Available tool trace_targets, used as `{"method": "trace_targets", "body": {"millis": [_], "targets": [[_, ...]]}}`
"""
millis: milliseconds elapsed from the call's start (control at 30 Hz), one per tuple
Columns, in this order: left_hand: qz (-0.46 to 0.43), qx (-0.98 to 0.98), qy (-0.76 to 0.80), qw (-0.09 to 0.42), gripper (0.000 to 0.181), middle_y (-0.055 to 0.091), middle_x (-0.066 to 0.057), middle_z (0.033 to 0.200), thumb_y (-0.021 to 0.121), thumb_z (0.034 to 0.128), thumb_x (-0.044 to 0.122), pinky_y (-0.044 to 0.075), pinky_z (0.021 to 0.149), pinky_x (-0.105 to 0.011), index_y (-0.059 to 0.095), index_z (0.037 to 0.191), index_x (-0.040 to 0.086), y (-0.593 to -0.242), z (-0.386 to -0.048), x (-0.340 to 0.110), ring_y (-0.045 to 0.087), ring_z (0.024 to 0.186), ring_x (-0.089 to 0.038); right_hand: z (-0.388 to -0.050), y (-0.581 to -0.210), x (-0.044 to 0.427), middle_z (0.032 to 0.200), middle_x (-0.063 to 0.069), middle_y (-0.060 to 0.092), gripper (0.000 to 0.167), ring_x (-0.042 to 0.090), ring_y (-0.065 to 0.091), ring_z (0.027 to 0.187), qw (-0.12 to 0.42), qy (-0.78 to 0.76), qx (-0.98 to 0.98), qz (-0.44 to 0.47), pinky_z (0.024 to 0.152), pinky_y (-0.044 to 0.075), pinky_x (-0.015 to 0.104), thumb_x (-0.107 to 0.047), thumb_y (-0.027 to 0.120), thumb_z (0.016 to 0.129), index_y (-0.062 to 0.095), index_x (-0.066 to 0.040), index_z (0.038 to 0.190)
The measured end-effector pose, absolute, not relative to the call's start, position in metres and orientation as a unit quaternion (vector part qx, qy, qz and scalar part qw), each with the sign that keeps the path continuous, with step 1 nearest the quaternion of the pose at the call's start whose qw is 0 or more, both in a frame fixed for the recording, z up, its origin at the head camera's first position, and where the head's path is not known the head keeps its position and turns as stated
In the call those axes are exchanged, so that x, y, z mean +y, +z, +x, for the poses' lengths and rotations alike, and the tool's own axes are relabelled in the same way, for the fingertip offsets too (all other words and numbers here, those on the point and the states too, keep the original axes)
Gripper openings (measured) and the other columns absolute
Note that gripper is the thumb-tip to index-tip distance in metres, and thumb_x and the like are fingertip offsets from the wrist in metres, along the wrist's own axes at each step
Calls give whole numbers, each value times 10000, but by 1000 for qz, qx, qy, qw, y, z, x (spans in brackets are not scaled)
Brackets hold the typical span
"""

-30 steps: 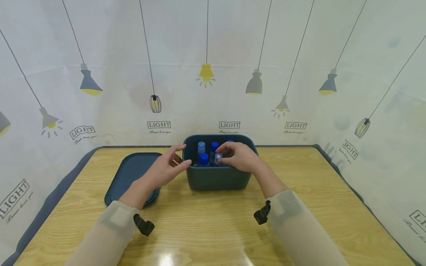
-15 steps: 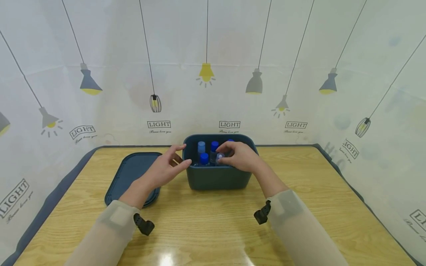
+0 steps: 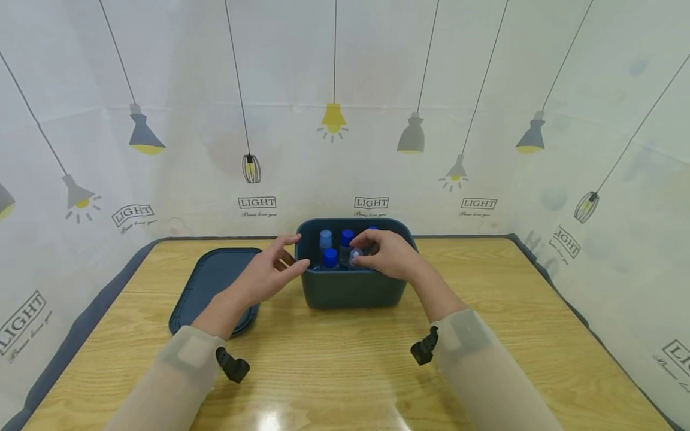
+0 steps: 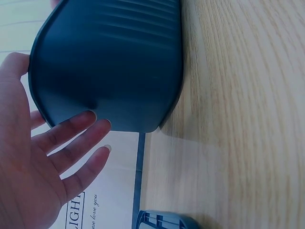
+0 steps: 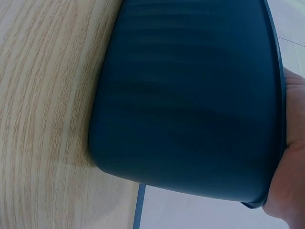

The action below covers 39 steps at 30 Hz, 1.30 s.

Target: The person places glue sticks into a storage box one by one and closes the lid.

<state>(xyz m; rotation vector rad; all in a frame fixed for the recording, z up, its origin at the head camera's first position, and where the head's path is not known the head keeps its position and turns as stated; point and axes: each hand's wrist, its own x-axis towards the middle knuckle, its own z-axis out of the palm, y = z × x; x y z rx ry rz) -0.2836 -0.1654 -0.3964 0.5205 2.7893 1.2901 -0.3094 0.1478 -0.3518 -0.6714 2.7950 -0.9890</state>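
Observation:
A dark blue-green bin (image 3: 353, 290) stands at the back of the table with several blue-capped bottles (image 3: 330, 258) upright inside. My right hand (image 3: 392, 254) reaches over its right front rim, thumb and fingers pinching a clear small bottle (image 3: 356, 256) with a pale top. At the bin's left end is my left hand (image 3: 266, 272), fingers spread and loosely bent. In the left wrist view, that hand (image 4: 52, 157) has its fingertips at the outer wall of the bin (image 4: 114, 62). The right wrist view shows the bin (image 5: 190, 95) hiding the right fingers.
A flat dark blue lid (image 3: 215, 275) lies on the wooden table (image 3: 334, 371) left of the bin, partly under the left forearm. Behind the table hangs a pale sheet (image 3: 302, 60) printed with lamps.
The small clear bottle in my right fingers has shifted slightly right and leaned a little since the earliest frame. Both hands have otherwise stayed in place.

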Motion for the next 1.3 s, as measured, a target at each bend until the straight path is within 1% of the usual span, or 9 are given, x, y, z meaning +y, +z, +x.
{"method": "trace_targets", "body": {"millis": [267, 467, 567, 700, 833, 933, 1100, 1200, 1300], "targets": [[165, 895, 414, 15, 770, 710, -102, 1300, 648, 1054, 630, 604, 899, -455, 378, 1705, 319, -396, -283, -165, 709, 1085, -254, -310, -353, 148, 1352, 52, 732, 390, 206, 710, 1085, 50, -330, 917, -220, 930, 606, 422, -321, 798, 1027, 729, -159, 1375], [168, 895, 413, 13, 764, 712, -101, 1295, 644, 1060, 622, 604, 891, -450, 376, 1707, 319, -396, -283, -166, 712, 1075, -250, -308, -353, 149, 1357, 46, 726, 424, 235, 708, 1084, 37, -339, 915, -217, 884, 609, 418, -345, 802, 1020, 723, -163, 1395], [170, 894, 414, 12, 759, 710, -100, 1292, 645, 1062, 615, 603, 889, -447, 375, 1708, 320, -396, -283, -166, 712, 1071, -247, -308, -354, 149, 1355, 39, 729, 425, 239, 700, 1075, 11, -350, 911, -217, 853, 607, 416, -356, 792, 1029, 719, -164, 1401], [170, 893, 417, 12, 755, 708, -100, 1295, 646, 1063, 612, 602, 890, -449, 375, 1707, 324, -396, -282, -166, 711, 1078, -252, -306, -356, 151, 1332, 50, 737, 386, 226, 709, 1034, -49, -367, 901, -227, 823, 609, 402, -326, 765, 1054, 717, -148, 1393], [168, 893, 418, 15, 753, 707, -98, 1302, 644, 1062, 616, 599, 886, -443, 375, 1705, 331, -396, -282, -166, 707, 1087, -252, -303, -352, 156, 1344, 109, 731, 369, 246, 723, 1026, -102, -388, 885, -235, 865, 616, 436, -270, 758, 1060, 712, -118, 1394], [169, 892, 419, 18, 754, 702, -97, 1310, 642, 1063, 617, 596, 885, -439, 371, 1707, 333, -396, -281, -165, 704, 1089, -248, -299, -346, 164, 1385, 131, 719, 401, 285, 718, 1091, -121, -389, 883, -232, 940, 604, 492, -254, 769, 1050, 703, -115, 1420], [169, 891, 420, 19, 758, 698, -99, 1314, 642, 1064, 616, 595, 898, -450, 369, 1709, 328, -395, -281, -165, 704, 1083, -246, -292, -344, 193, 1510, 158, 640, 506, 374, 636, 1290, -114, -373, 896, -214, 1078, 536, 588, -294, 749, 1060, 643, -102, 1516], [169, 892, 419, 18, 759, 698, -99, 1315, 639, 1064, 619, 597, 904, -457, 369, 1710, 326, -395, -281, -165, 706, 1077, -246, -289, -349, 215, 1591, 181, 556, 586, 412, 526, 1421, -94, -364, 906, -194, 1146, 474, 637, -351, 724, 1075, 576, -106, 1586], [168, 892, 420, 18, 759, 701, -98, 1312, 643, 1063, 617, 599, 899, -455, 371, 1709, 326, -396, -281, -166, 707, 1071, -244, -286, -356, 234, 1662, 180, 478, 677, 424, 455, 1490, -57, -365, 912, -177, 1182, 438, 654, -424, 698, 1084, 485, -132, 1657]]}}
